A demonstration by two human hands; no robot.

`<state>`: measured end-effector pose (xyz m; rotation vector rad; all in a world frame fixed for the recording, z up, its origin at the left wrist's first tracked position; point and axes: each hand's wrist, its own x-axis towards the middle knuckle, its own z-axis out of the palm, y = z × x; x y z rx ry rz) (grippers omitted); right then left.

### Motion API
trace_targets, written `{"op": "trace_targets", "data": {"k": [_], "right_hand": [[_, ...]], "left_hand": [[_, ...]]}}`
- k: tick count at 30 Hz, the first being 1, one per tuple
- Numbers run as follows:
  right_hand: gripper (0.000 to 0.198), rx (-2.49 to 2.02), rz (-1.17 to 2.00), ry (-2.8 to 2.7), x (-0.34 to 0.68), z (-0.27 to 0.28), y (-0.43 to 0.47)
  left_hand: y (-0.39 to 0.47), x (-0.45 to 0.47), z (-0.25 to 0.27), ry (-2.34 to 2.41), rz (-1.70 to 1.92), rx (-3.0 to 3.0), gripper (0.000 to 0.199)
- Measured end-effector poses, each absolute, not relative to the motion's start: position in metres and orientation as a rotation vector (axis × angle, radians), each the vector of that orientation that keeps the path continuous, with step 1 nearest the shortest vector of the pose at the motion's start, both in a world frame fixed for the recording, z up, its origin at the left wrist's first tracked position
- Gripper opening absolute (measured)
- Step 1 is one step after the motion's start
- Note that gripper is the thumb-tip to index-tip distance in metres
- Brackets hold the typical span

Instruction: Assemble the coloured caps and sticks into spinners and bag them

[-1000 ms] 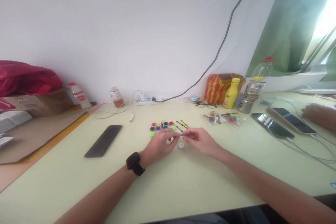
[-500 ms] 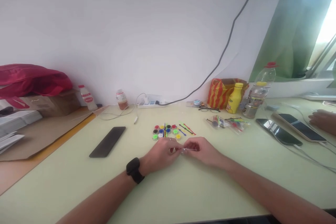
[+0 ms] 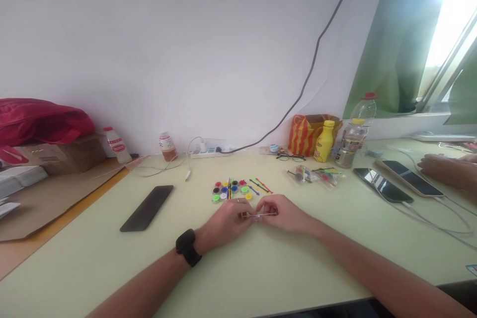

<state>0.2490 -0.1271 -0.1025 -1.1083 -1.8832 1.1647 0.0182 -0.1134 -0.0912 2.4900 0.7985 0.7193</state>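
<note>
Near the middle of the table my left hand (image 3: 230, 222), with a black watch on its wrist, is closed in a pinch at one end of a thin white stick (image 3: 267, 214). From the other side my right hand (image 3: 285, 212) pinches the same stick, its fingers curled. A small clear piece (image 3: 256, 218) shows below the stick between my fingertips; its kind is too small to tell. Just beyond my hands lie several small round pieces with coloured tops (image 3: 244, 190). Thin coloured sticks (image 3: 229, 188) rest across them, and more sticks (image 3: 261, 185) lie to their right.
A black phone (image 3: 147, 208) lies at left. Plastic bags of small parts (image 3: 324, 177), a yellow bottle (image 3: 324, 142) and clear bottles (image 3: 350, 144) stand or lie at right, near two phones with cables (image 3: 383, 185). Another person's hand (image 3: 443, 169) rests at far right. A power strip (image 3: 208, 152) sits by the wall.
The camera view has shifted slightly. My fingertips are a little farther apart, and more of the white stick and clear piece shows between them.
</note>
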Motion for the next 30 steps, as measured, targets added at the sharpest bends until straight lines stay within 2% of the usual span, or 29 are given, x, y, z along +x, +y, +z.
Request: {"op": "trace_targets", "data": {"k": [13,18,26,30], "right_hand": [[0.031,-1.057,1.564,-1.643,0.258,-0.097,-0.129],[0.014,-1.078,1.480,-1.641,0.266,-0.103,-0.132],[0.014,-1.129,1.420,-1.650,0.264,-0.104,-0.134],[0.021,-1.072,1.405,-1.697,0.262,-0.103,-0.135]], "left_hand": [[-0.123,0.028,-0.099,0.839,0.727,2.316,0.025],[-0.126,0.032,-0.101,0.830,0.699,2.338,0.021],[-0.121,0.024,-0.103,0.844,0.693,2.328,0.023],[-0.120,0.022,-0.101,0.831,0.748,2.321,0.019]]}}
